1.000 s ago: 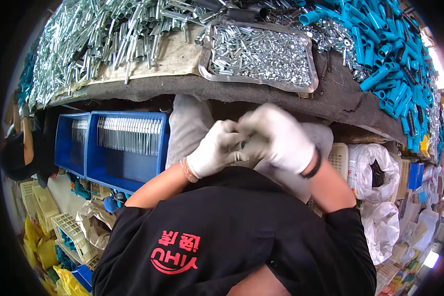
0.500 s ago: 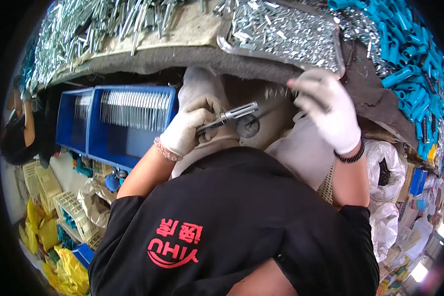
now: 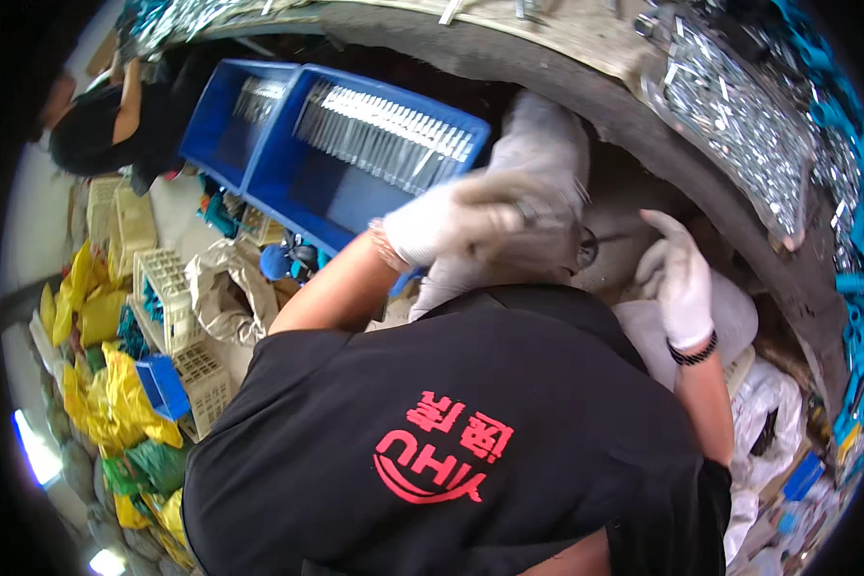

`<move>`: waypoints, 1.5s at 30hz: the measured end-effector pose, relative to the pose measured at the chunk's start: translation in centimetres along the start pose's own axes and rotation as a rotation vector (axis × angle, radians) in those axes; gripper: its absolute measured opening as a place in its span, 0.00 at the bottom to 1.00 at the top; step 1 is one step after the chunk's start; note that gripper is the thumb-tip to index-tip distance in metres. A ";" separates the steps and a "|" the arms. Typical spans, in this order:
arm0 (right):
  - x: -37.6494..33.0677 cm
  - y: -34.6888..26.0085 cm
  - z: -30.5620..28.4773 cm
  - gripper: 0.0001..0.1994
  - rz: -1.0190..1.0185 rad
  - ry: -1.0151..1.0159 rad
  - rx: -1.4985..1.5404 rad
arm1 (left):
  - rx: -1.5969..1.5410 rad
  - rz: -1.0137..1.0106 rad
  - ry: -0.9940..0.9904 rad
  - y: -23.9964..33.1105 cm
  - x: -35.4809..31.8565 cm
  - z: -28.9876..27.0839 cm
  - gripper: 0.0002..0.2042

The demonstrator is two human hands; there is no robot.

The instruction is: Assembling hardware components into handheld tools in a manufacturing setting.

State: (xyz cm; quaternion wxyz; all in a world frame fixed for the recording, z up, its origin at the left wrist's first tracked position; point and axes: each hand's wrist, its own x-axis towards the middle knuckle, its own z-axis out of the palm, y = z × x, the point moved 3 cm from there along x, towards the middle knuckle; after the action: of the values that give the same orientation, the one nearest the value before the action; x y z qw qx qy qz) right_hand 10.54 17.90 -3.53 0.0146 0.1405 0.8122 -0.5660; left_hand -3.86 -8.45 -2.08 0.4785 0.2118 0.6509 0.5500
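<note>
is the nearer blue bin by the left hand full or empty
Partly filled: the blue bin has one row of silvery metal parts along its far wall; bare blue bottom shows.

Just one view here: a fisheye head cam looked steeply down over the wearer's black printed shirt (image 3: 451,422), really close, facing toward the open blue plastic bins (image 3: 355,163) below the curved edge of the grey workbench (image 3: 547,77).

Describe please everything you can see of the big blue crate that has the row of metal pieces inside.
The blue crate is a rectangular open-top bin, plastic by its look, with thick rims. It sits tilted below the table edge, beside a second blue bin whose wall it meets. A neat row of thin silvery metal pieces lines its far wall; the rest of its floor shows bare. The gloved left hand passes blurred before its near corner; contact cannot be told.
</note>
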 end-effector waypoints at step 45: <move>-2.8 0.6 -0.8 0.13 -0.149 0.135 -0.176 | 0.943 0.588 0.130 4.4 6.4 10.2 0.08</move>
State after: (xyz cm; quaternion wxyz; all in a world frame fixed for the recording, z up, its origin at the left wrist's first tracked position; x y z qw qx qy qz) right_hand 13.50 18.25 -3.23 -0.0700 0.1158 0.8660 -0.4814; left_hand 0.83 3.30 0.13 0.1174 0.5411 0.7682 0.3215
